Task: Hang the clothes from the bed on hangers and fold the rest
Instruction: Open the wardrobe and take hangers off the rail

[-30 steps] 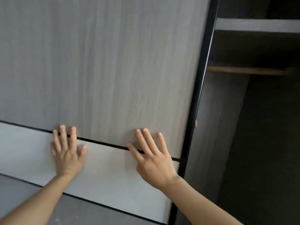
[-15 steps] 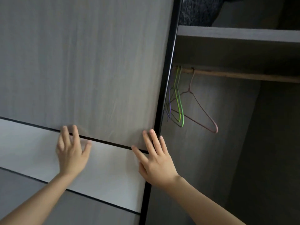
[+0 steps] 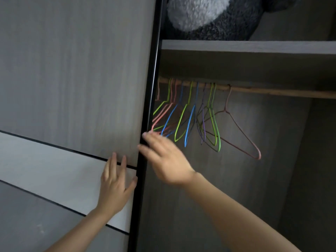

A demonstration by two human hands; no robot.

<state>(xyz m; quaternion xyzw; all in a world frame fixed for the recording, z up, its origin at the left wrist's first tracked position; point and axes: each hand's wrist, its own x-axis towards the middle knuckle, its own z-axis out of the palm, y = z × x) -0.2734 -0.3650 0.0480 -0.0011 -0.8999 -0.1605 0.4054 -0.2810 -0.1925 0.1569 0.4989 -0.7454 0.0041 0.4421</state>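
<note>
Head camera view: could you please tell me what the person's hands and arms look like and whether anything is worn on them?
The left hand and right hand are bare: no gloves, rings or watch show. Both forearms are bare too, with no sleeve in view down to the picture's edge. The right hand is blurred, so fine detail there cannot be told.

A wood-grain sliding door (image 3: 72,79) fills the left half. It is crossed by a slanting pale band (image 3: 54,170) between two thin black lines and edged on its right by a black strip (image 3: 151,88). Right of the strip the inside of the wardrobe shows, dim. A grey shelf (image 3: 254,47) runs across near the top, and a fluffy dark grey and white bundle (image 3: 209,17) lies on it, cut off by the frame's upper edge. Under the shelf a wooden rod (image 3: 291,92) runs across, in front of the grey back panel (image 3: 236,188).
</note>
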